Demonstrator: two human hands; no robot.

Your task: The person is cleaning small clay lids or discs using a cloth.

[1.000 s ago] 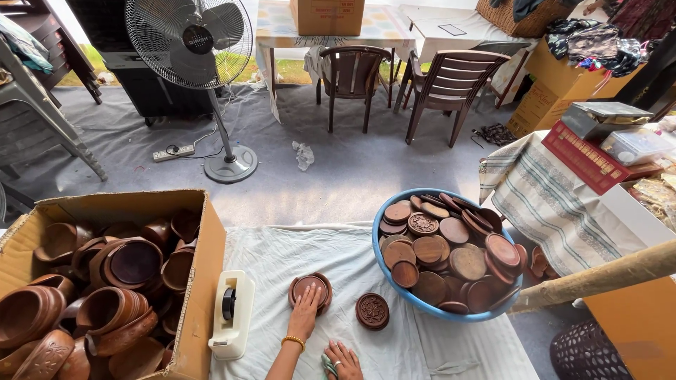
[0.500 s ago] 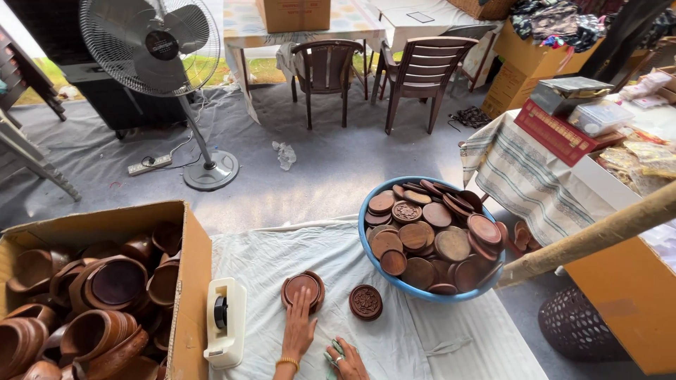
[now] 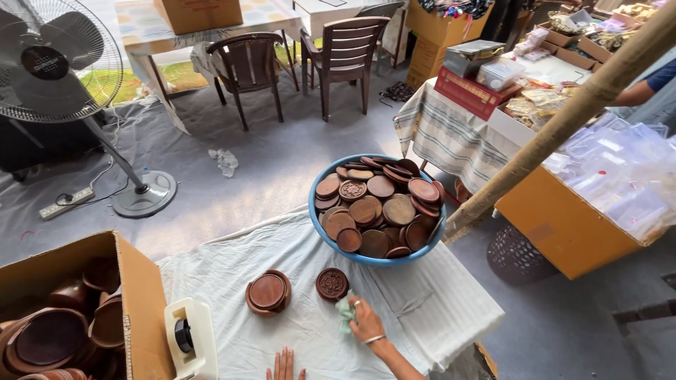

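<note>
head cam | looks steeply down, forward | white cloth [image 3: 296,338] near, chairs [image 3: 296,63] far

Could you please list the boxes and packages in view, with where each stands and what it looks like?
Open brown cardboard box: bottom left, holding dark wooden bowls.
Closed brown carton: on the far table.
Flat red box: on the striped-cloth table.
Clear plastic packets: right, on an orange counter.
</note>
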